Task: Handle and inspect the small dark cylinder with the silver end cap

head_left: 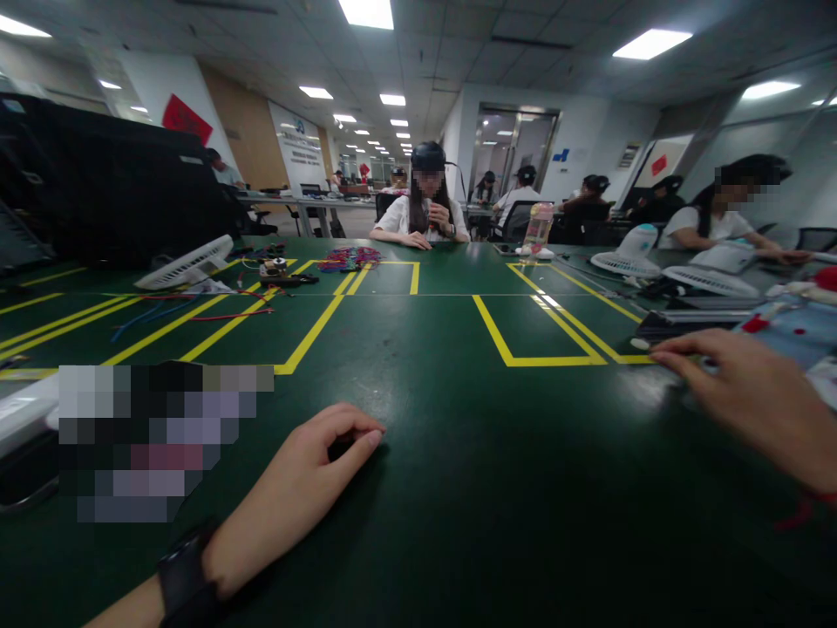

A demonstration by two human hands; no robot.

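Observation:
My left hand (310,475), with a black watch (187,571) on the wrist, rests on the green table (445,453). Its fingers are curled and the thumb meets the index fingertip; nothing shows between them. At the right, my right hand (751,401) is held over the table by the yellow tape, thumb and fingers pinched together. Whatever the pinch may hold is too small to make out. A small whitish piece (640,344) lies just left of its fingertips. A red string (801,510) hangs at the right wrist.
White fan parts (189,263), coloured wires (350,258) and a black bag (111,183) are at the left. More fan parts (631,253), a bottle (537,228) and a light blue item (788,318) stand at the right. A person (425,205) sits opposite.

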